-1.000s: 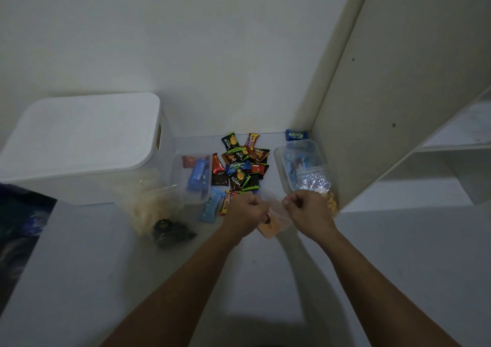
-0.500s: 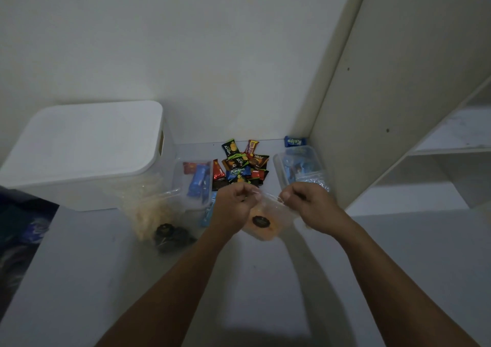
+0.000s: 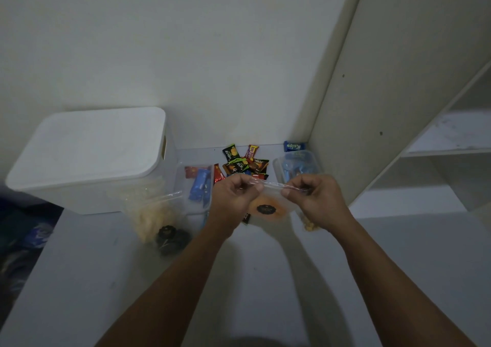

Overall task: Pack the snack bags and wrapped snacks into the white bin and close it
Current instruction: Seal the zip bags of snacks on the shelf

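Note:
A clear zip bag of orange snacks (image 3: 268,208) with a dark round label hangs above the surface. My left hand (image 3: 233,198) and my right hand (image 3: 316,198) pinch its top strip at either end. The white bin (image 3: 87,158) stands at the left with its lid on. A pile of small wrapped snacks (image 3: 241,162) lies behind my hands. A clear bag of pale snacks (image 3: 151,211) with dark round pieces (image 3: 170,236) lies in front of the bin.
A clear tub with blue and red wrapped bars (image 3: 198,186) sits beside the bin. Another clear tub with blue packs (image 3: 297,164) sits at the right, by a blue Kalpa pack (image 3: 293,146). A shelf unit's side panel (image 3: 385,94) rises at the right. Dark cloth (image 3: 18,230) lies far left.
Both hands have lifted the orange snack bag off the surface and moved apart along its top strip, so the bag now hangs stretched between them.

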`<state>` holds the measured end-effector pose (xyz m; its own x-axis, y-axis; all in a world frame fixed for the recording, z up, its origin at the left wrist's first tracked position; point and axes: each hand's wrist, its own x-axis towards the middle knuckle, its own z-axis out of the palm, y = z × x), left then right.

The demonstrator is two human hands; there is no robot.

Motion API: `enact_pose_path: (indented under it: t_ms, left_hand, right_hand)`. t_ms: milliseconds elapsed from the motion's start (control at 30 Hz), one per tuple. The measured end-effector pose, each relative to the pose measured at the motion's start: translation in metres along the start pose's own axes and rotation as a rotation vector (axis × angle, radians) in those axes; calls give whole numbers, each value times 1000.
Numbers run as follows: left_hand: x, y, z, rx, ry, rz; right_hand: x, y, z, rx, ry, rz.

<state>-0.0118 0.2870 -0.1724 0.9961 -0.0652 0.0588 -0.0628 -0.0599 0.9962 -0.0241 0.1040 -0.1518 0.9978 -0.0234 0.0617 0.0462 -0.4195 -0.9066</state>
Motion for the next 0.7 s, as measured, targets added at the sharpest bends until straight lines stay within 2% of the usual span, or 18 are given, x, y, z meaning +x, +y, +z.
enact_pose_path:
  t_ms: [167,367,700]
  left_hand:
    - [1,7,2,-10,52,27]
    - [-1,17,7,-128,-7,-40]
    - [-1,25,16,17,-24,25]
  right_hand:
    - [-4,-7,-3,12,-11,-27]
    - [-4,-12,-5,14,58,-39]
    - [-7,-23,-7,-4,-15,-82]
